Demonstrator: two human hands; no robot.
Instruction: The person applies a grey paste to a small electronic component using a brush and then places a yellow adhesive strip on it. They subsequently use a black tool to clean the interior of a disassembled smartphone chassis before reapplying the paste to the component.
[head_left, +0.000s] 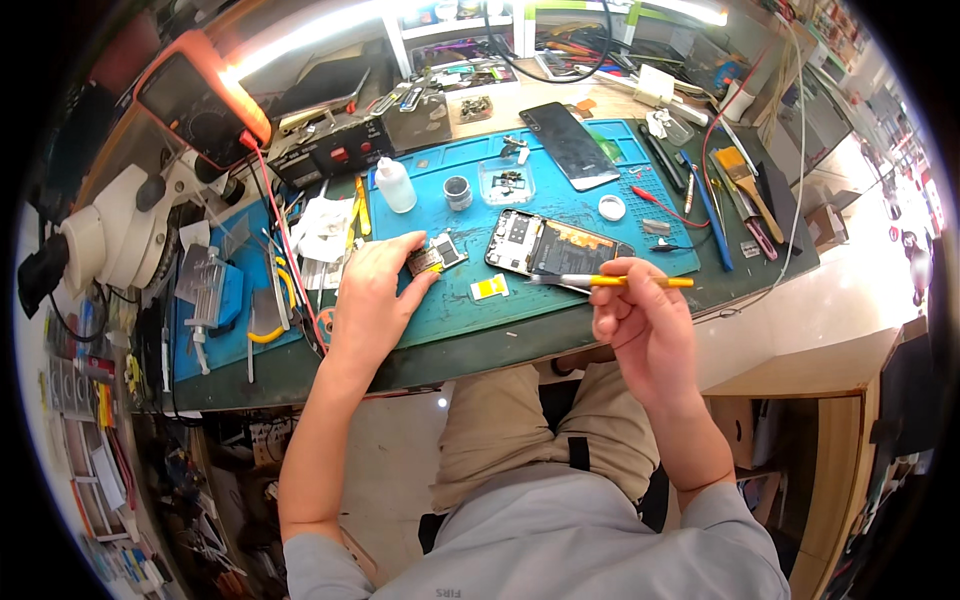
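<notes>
A person in a gray short-sleeved shirt and tan trousers sits at a dark green tabletop, bare hands above a blue repair mat. The left hand pinches a small gray-and-black circuit board between thumb and fingers at its left end; whether the board touches the mat cannot be told. The right hand, fingers curled, grips a slim yellow-handled tool whose narrow gray end points left, just below an uncovered black smartphone body with its inner parts exposed. A thin silver tip shows beside the tool, its exact kind unclear.

Between the board and the tool, a small yellow-and-white rectangular piece lies flat on the mat. Farther back stand a translucent white plastic bottle and a small round jar with dark contents, next to a clear plastic box of small parts. A flat black phone-shaped panel lies behind the phone body, and a round white lid rests to its right. At left, an orange-and-black multimeter leans near a white microscope.
</notes>
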